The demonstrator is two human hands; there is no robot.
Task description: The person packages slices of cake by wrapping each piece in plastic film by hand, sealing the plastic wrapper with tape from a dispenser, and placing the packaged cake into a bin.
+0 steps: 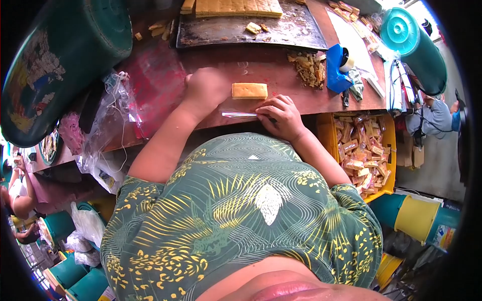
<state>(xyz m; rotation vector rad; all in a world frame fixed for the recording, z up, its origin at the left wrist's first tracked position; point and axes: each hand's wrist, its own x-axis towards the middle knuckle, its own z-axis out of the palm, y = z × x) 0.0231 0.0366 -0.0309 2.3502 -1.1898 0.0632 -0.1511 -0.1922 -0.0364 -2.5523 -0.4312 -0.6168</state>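
Note:
A single rectangular piece of golden sponge cake [249,91] lies on the reddish-brown table in front of me. To its left is my left hand [207,90], smeared so that its fingers cannot be made out. My right hand [282,117] rests at the table's front edge, just below the cake's right end. Its curled fingers pinch the end of a narrow clear plastic wrapper [239,114], which stretches left along the edge. The fingertips are close to the cake's lower right corner.
A dark baking tray [251,35] holds a scored cake slab [238,7]. Right of it are crumbly scraps [307,67] and a blue tape dispenser [337,70]. A yellow crate [389,165] of wrapped cakes stands at right. A large green bucket [65,60] and clear plastic bags [113,113] are left.

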